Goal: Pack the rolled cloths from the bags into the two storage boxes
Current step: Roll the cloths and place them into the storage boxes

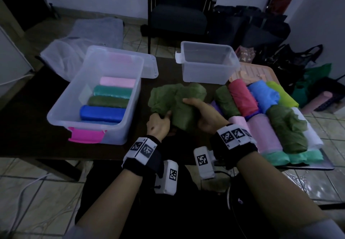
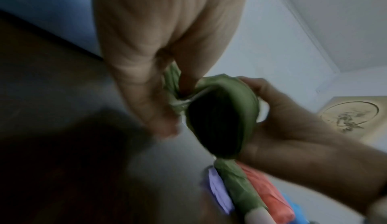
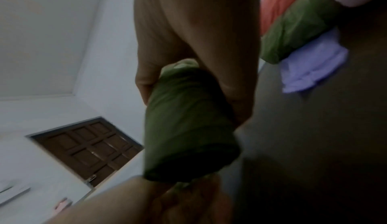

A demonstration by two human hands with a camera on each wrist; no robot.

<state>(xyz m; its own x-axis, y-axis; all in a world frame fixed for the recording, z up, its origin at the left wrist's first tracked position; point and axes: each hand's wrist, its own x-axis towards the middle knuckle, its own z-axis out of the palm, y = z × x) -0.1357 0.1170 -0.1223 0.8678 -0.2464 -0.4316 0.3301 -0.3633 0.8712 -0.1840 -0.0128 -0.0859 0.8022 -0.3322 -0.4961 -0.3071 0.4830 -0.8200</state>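
Your left hand and right hand both hold the olive green cloth over the dark table — left grip pinching its near left corner, right grip curled round its right side, the far part loose and crumpled. The large storage box at left holds four rolls — pink, teal, olive, blue. The small storage box stands far right of centre. More rolled cloths lie piled at right
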